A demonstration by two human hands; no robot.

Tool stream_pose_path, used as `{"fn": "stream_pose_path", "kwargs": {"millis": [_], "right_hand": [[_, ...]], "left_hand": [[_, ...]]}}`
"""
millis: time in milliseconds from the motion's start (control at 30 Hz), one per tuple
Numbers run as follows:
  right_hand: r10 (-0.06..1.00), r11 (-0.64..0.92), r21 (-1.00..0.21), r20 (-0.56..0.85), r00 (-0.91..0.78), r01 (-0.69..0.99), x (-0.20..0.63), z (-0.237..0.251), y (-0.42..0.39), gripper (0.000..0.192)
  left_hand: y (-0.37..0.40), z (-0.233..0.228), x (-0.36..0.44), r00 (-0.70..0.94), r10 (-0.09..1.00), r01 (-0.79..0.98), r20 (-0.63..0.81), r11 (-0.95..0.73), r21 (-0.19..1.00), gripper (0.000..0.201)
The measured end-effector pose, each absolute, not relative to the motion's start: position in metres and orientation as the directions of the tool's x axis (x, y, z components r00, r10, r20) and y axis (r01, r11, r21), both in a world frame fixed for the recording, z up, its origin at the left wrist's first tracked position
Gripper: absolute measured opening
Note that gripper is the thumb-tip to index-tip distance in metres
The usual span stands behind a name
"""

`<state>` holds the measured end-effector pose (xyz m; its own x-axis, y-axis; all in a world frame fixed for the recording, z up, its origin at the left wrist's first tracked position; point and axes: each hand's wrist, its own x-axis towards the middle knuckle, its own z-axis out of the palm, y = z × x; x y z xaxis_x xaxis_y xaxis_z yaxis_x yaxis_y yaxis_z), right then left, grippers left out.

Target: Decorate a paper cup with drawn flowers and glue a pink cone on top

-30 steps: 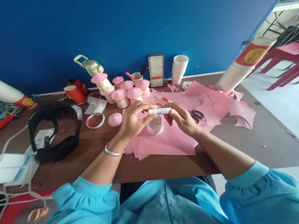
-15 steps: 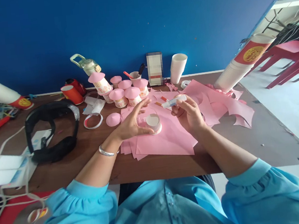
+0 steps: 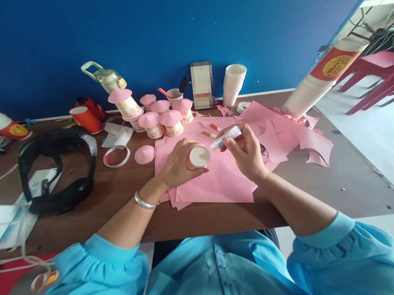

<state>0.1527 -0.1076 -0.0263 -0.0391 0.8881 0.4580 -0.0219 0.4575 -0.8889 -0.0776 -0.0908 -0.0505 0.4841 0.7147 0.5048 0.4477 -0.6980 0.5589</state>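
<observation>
My left hand (image 3: 181,163) is closed around a short paper cup (image 3: 200,157), its pale round end tilted up toward me. Across from it, my right hand (image 3: 247,155) grips a white glue stick (image 3: 224,138) with a blue label, its left end close to the cup but apart from it. Both hands are above stacked pink paper sheets (image 3: 219,190). Left of them lies a loose pink paper cone (image 3: 144,155). Behind stand several flower-patterned cups (image 3: 155,131) with pink cone tops.
A white tape roll (image 3: 116,157) and a black headset-like band (image 3: 58,171) lie at left. Stacked white cups (image 3: 234,85) and a phone (image 3: 202,85) stand by the wall. Pink paper scraps (image 3: 314,144) and a long cup stack (image 3: 320,78) are at right.
My left hand has closed around the cup, lifted it off the pink sheets and tilted it. The glue stick in my right hand has turned slightly, and the view has shifted a little.
</observation>
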Motion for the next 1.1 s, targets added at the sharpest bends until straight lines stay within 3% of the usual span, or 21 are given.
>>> {"fn": "stream_pose_path", "kwargs": {"millis": [233, 433, 733, 900, 1100], "right_hand": [[0.856, 0.505, -0.862, 0.506, -0.106, -0.044, 0.15, -0.028, -0.114, 0.03], [0.831, 0.555, -0.827, 0.545, -0.112, 0.089, 0.152, -0.026, -0.116, 0.026], [0.817, 0.576, -0.818, 0.574, -0.051, 0.014, 0.153, -0.026, -0.111, 0.021], [0.762, 0.646, -0.763, 0.639, -0.106, 0.039, 0.152, -0.026, -0.114, 0.017], [0.773, 0.631, -0.775, 0.624, -0.113, 0.03, 0.153, -0.03, -0.112, 0.013]], "left_hand": [[-0.094, -0.052, -0.074, 0.462, 0.697, 0.458, 0.548, -0.717, 0.526, 0.058], [-0.098, -0.051, -0.071, 0.489, 0.655, 0.452, 0.576, -0.755, 0.475, 0.056], [-0.102, -0.047, -0.07, 0.48, 0.622, 0.472, 0.619, -0.778, 0.415, 0.053], [-0.1, -0.052, -0.07, 0.476, 0.632, 0.529, 0.611, -0.761, 0.374, 0.054], [-0.102, -0.05, -0.069, 0.475, 0.607, 0.538, 0.637, -0.773, 0.336, 0.049]]}}
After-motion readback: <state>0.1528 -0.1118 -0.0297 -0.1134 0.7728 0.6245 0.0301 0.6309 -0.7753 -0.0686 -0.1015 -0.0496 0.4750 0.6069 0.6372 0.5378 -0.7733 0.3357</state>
